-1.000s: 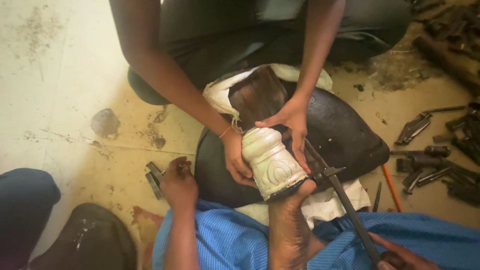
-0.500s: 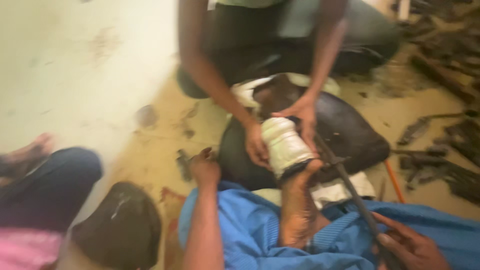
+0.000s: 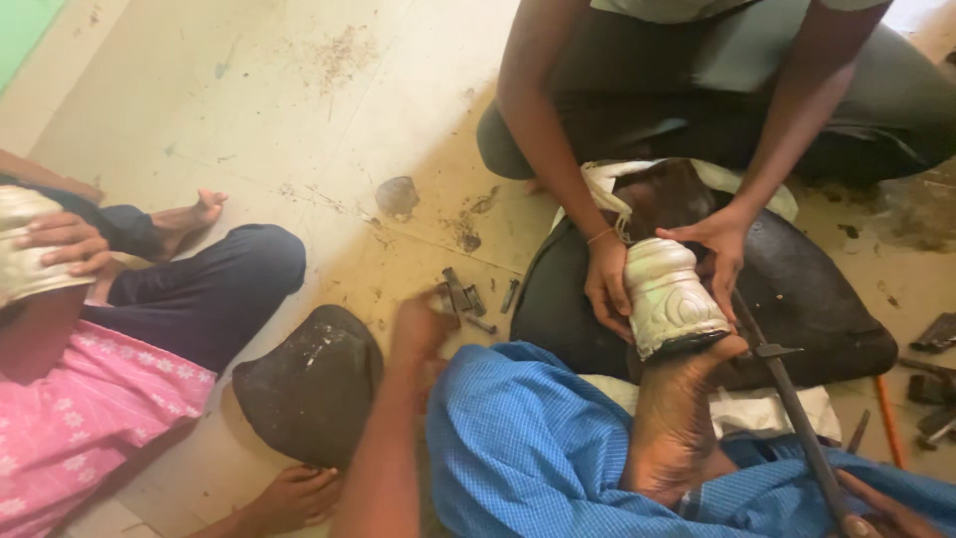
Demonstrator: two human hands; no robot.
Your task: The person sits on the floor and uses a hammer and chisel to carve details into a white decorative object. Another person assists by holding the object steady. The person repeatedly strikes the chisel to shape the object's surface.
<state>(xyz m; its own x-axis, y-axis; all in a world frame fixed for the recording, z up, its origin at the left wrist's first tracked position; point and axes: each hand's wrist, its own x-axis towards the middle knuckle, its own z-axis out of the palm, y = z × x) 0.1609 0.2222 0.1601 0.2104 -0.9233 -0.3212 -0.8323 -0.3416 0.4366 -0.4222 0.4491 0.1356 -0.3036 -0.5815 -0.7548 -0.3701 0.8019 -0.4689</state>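
I'm looking at a floor-level metal workshop: stained concrete floor (image 3: 299, 110), people sitting on it, punches (image 3: 468, 297) and chisels (image 3: 931, 334) scattered about, black pitch blocks (image 3: 314, 394), embossed silver pot (image 3: 672, 299) being worked.

Single head-worn camera, looking steeply down and forward at close range over the wearer's blue-clad lap (image 3: 518, 438) onto the floor (image 3: 279, 120); no second view.

We are seeing soft, even daylight brightening the pale floor (image 3: 299, 120), with faint shadows, no glare, and motion blur smearing our left hand (image 3: 418, 324).
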